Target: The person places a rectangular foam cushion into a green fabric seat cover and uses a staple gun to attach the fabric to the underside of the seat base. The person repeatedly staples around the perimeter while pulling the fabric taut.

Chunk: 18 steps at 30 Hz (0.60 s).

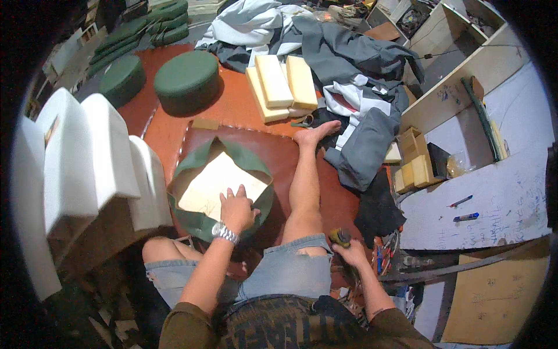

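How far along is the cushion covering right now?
Looks done: two round green covered cushions sit at the far end of the brown leather sheet. In hand: the left hand presses a pale wooden board inside an open green fabric cover; the right hand grips a small yellow-topped tool. Left: the cover is not closed, and yellowish foam blocks lie uncovered.

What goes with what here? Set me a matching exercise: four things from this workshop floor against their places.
1 left hand
2 right hand
3 round green cushion
4 yellow foam blocks

a on the tan board inside the green cover
b beside the grey cloth pile
c gripping a small yellow tool
d on the red-brown mat, far end

Pairs: 1-a, 2-c, 3-d, 4-b
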Each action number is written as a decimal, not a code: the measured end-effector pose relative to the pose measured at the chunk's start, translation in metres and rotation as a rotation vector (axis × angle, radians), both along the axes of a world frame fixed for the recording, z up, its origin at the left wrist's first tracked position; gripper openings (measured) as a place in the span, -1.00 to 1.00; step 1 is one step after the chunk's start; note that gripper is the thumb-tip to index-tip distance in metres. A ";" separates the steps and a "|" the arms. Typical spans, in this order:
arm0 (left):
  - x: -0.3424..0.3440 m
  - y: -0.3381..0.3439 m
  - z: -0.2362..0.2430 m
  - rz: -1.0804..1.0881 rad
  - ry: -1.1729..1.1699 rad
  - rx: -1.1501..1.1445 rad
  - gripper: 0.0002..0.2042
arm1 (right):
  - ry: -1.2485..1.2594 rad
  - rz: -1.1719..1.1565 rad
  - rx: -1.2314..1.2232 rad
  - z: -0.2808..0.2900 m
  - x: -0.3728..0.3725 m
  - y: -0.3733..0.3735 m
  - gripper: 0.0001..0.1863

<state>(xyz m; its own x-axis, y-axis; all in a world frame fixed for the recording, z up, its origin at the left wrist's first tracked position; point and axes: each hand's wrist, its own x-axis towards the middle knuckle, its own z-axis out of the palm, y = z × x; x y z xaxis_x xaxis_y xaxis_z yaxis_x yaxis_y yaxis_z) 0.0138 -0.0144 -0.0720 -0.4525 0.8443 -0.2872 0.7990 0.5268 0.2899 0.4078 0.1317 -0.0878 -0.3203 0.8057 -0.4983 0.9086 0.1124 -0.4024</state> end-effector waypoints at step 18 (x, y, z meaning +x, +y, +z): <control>-0.032 0.002 -0.027 -0.034 -0.006 0.162 -0.49 | 0.093 0.466 -0.146 0.080 -0.235 -0.012 -0.53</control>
<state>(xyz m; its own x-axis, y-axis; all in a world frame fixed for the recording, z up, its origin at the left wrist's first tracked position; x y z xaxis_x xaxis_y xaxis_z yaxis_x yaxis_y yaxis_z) -0.0184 -0.0128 -0.0986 -0.4218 0.8944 -0.1488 0.8134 0.4458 0.3736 0.1724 0.1194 -0.0073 -0.6784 0.4901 -0.5473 0.7344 0.4346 -0.5213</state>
